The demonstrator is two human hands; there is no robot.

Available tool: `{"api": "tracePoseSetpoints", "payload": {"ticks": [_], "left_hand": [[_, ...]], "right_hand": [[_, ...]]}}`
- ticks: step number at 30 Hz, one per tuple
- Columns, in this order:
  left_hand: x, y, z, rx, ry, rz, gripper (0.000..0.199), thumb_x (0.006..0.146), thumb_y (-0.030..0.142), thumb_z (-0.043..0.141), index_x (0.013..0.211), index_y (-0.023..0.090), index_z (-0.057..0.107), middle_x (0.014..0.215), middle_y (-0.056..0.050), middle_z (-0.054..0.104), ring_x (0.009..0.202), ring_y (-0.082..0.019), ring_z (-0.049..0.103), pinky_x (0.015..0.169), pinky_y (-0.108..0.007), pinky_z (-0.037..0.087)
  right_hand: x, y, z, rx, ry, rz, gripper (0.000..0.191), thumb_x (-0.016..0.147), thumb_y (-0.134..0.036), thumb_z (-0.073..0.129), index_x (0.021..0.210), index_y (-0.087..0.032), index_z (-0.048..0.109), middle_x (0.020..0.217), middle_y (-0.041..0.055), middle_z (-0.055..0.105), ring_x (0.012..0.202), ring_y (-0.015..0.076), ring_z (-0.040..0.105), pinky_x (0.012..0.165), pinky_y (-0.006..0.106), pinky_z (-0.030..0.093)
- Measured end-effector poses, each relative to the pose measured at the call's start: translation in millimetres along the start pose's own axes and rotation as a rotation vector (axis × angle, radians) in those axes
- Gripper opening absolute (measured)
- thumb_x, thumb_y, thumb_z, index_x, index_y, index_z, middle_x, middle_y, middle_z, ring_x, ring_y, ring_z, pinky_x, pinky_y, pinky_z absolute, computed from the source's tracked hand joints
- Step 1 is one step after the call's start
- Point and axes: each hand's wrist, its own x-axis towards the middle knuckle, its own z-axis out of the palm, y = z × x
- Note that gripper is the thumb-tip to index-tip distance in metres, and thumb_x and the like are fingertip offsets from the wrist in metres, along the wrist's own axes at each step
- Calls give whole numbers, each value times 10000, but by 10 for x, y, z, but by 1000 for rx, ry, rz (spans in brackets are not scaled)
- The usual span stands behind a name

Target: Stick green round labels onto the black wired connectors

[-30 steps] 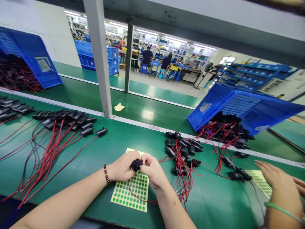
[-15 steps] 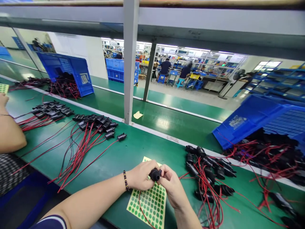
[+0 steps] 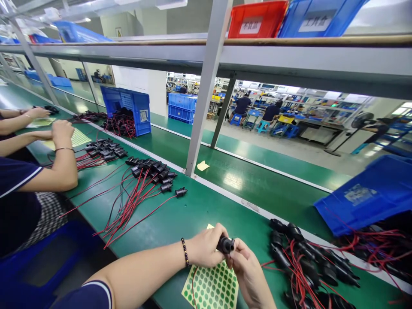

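Note:
My left hand is closed around a small black pump, a cylinder with a short nozzle facing me. My right hand has its thumb and fingers pinched at the pump's right side; whether a small sticker is between them I cannot make out. A red wire hangs below my left hand. Under both hands lies a pale yellow sheet of green round stickers. To the right is a pile of black pumps with red wires. Another group of pumps lies to the left, wires toward the table edge.
A tipped blue crate spills pumps at right; another blue crate stands at back left. Co-workers' hands work at far left. A grey post rises from the bench, and a shelf above carries a red bin.
The view has swung left and up, bringing co-workers and shelf bins into sight. My hands still hold the pump over the sticker sheet, with the right fingers slightly lower on it.

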Motion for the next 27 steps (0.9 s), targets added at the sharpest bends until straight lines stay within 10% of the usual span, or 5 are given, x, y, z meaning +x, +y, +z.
{"api": "tracePoseSetpoints", "payload": {"ticks": [5, 14, 21, 27], "left_hand": [[56, -36, -441, 65, 263, -102, 252, 669, 211, 578, 900, 188, 479, 910, -29, 519, 828, -157, 522, 728, -254, 422], [79, -779, -1497, 584, 276, -532, 306, 706, 269, 536, 998, 177, 536, 935, -87, 609, 915, -242, 532, 769, -314, 394], [212, -1008, -1395, 794, 268, -589, 200, 723, 293, 514, 854, 155, 574, 918, -116, 598, 962, -274, 476, 815, -379, 340], [219, -780, -1306, 834, 330, -527, 376, 756, 358, 478, 1067, 147, 489, 1123, -147, 487, 1097, -301, 354, 883, -427, 277]], "right_hand": [[4, -37, -46, -7, 99, -64, 133, 719, -301, 605, 729, -197, 524, 613, -26, 457, 541, 99, 372, 521, 215, 307], [-42, -50, 19, -133, 91, -116, 183, 729, -322, 591, 670, -166, 516, 556, -29, 442, 524, 90, 357, 521, 215, 308], [-56, -66, 66, -210, 106, -152, 202, 718, -307, 586, 620, -163, 484, 541, -39, 430, 513, 86, 353, 506, 209, 292], [23, -102, -197, -270, 271, -234, 174, 719, -309, 551, 637, -179, 470, 533, -47, 415, 488, 89, 364, 463, 202, 290]]}}
